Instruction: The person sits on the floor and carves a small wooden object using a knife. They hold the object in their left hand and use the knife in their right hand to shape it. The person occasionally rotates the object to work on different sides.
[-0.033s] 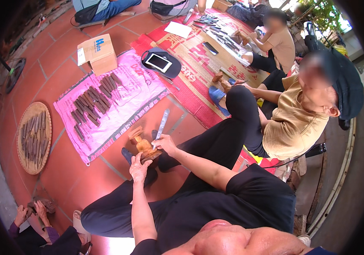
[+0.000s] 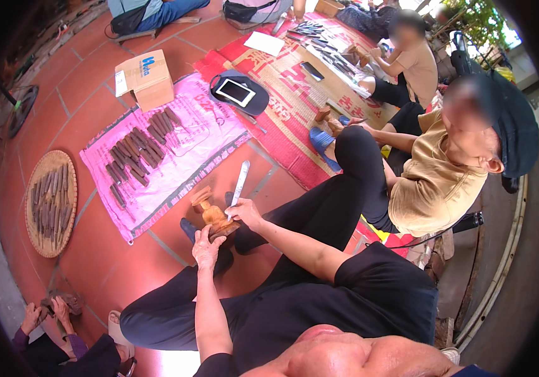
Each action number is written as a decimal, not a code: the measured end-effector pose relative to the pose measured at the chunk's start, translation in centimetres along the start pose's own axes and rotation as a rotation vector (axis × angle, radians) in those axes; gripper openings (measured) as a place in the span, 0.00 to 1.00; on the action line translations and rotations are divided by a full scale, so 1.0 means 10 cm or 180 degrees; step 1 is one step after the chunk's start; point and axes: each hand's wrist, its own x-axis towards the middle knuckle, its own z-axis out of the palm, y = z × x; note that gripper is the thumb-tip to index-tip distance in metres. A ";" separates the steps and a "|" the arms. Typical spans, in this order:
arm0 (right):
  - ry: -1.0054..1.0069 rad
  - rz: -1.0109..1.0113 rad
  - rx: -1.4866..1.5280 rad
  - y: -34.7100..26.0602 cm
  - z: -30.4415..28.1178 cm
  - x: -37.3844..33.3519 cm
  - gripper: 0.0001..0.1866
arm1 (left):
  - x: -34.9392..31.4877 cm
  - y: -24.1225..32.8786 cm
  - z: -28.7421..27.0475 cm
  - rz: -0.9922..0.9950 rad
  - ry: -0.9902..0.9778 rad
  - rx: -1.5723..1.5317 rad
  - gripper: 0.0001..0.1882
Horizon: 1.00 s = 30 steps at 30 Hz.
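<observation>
left hand [image 2: 207, 246] clamps the wooden carving [image 2: 213, 217] on the floor by the person's foot; right hand [image 2: 245, 212] is closed on a flat metal file [image 2: 240, 182]. shape looks roughed out, filing seemingly unfinished; dark wooden pieces [image 2: 138, 154] lie on the pink mat [image 2: 184, 173].

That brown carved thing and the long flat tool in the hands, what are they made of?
The carved piece looks like bare wood: warm brown, matte. The flat tool looks like metal, pale grey with a dull shine; possibly a file. The left hand steadies the piece; the right hand holds the tool.
</observation>
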 end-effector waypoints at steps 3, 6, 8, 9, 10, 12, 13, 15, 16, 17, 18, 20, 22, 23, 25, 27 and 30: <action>0.0199 0.0157 0.0359 -0.03 -0.02 0.05 0.06 | -0.01 0.04 -0.03 -0.0013 -0.0022 0.0027 0.32; 0.0268 0.0195 0.0317 -0.09 -0.01 0.05 0.06 | -0.02 0.04 -0.05 -0.0010 -0.0004 0.0027 0.31; 0.0217 0.0260 0.0359 -0.06 0.00 0.04 0.07 | -0.02 0.05 -0.04 -0.0003 0.0037 0.0055 0.31; 0.0133 0.0175 0.0236 -0.03 -0.02 0.03 0.07 | -0.02 0.05 -0.04 -0.0001 0.0058 0.0069 0.31; 0.0017 0.0094 0.0133 -0.01 0.00 0.03 0.07 | -0.01 0.03 -0.05 -0.0023 0.0036 0.0068 0.31; 0.0028 0.0110 0.0093 0.01 0.02 0.04 0.06 | -0.01 0.03 -0.05 -0.0040 0.0002 0.0035 0.31; 0.0199 0.0201 0.0274 -0.07 0.01 0.02 0.06 | 0.00 0.05 -0.04 -0.0033 -0.0023 0.0006 0.31; 0.0371 0.0085 0.0107 0.06 -0.11 0.17 0.06 | -0.02 0.09 -0.04 -0.0028 0.0020 -0.0011 0.31; 0.0335 0.0107 0.0176 0.02 -0.08 0.14 0.06 | -0.02 0.09 -0.04 -0.0039 0.0049 -0.0024 0.30; 0.0301 0.0130 0.0244 -0.01 -0.04 0.11 0.06 | -0.02 0.06 -0.04 -0.0041 0.0075 -0.0026 0.30; 0.0268 0.0153 0.0312 -0.05 0.00 0.08 0.06 | -0.02 0.03 -0.05 -0.0043 0.0100 -0.0028 0.30; 0.0123 0.0110 0.0092 -0.02 0.01 0.03 0.06 | -0.01 0.02 -0.03 -0.0036 0.0095 -0.0013 0.30; 0.0064 0.0092 0.0015 -0.02 -0.01 0.01 0.05 | 0.00 0.04 -0.02 -0.0040 0.0059 0.0037 0.30; 0.0136 0.0114 0.0058 0.00 -0.03 0.05 0.05 | 0.00 0.04 -0.01 -0.0036 0.0064 0.0028 0.30; 0.0279 0.0156 0.0140 0.00 -0.06 0.11 0.05 | 0.00 0.03 0.00 -0.0027 0.0077 0.0006 0.30; 0.0135 0.0166 0.0155 -0.01 -0.07 0.09 0.05 | 0.00 0.00 -0.01 0.0006 0.0087 0.0033 0.30; -0.0174 0.0153 0.0135 0.02 -0.11 0.03 0.06 | 0.00 -0.03 0.03 0.0036 0.0129 0.0028 0.30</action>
